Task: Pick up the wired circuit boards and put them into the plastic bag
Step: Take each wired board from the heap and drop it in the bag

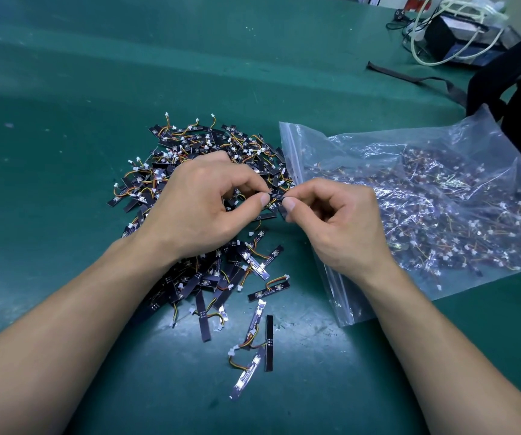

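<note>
Many boards already fill the plastic bag (pixel 425 196), yet a big pile (pixel 209 171) waits just beside it, both hands' fingers (pixel 263 200) pinching one board (pixel 276 196).

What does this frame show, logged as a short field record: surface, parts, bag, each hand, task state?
surface: green mat
parts: pile of wired circuit boards, loose strays nearer the person
bag: plastic bag right of the pile, already holding many boards
left hand: pinching one end of a board strip
right hand: pinching the other end of it
background: black box with white cables, far right
task state: underway, many boards still outside the bag
</note>
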Tool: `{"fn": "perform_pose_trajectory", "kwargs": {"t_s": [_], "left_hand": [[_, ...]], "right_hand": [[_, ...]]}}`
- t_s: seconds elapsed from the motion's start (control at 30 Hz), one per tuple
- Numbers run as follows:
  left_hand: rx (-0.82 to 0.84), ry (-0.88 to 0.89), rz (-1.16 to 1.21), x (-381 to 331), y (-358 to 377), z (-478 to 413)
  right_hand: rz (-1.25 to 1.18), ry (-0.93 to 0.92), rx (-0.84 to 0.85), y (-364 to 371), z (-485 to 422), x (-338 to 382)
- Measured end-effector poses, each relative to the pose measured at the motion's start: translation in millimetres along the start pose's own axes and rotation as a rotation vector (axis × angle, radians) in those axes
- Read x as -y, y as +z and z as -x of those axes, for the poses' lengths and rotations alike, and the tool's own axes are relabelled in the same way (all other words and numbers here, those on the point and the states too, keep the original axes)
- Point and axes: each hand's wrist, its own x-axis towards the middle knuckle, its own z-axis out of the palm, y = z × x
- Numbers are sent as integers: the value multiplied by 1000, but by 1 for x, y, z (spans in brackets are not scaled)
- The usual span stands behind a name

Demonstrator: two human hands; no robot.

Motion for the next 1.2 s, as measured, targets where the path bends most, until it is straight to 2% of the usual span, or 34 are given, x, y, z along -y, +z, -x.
{"fn": "perform_pose_trajectory", "kwargs": {"t_s": [1.2], "left_hand": [[1, 16, -8, 4, 2, 1]], "right_hand": [[28, -39, -12, -1, -1, 1]]}}
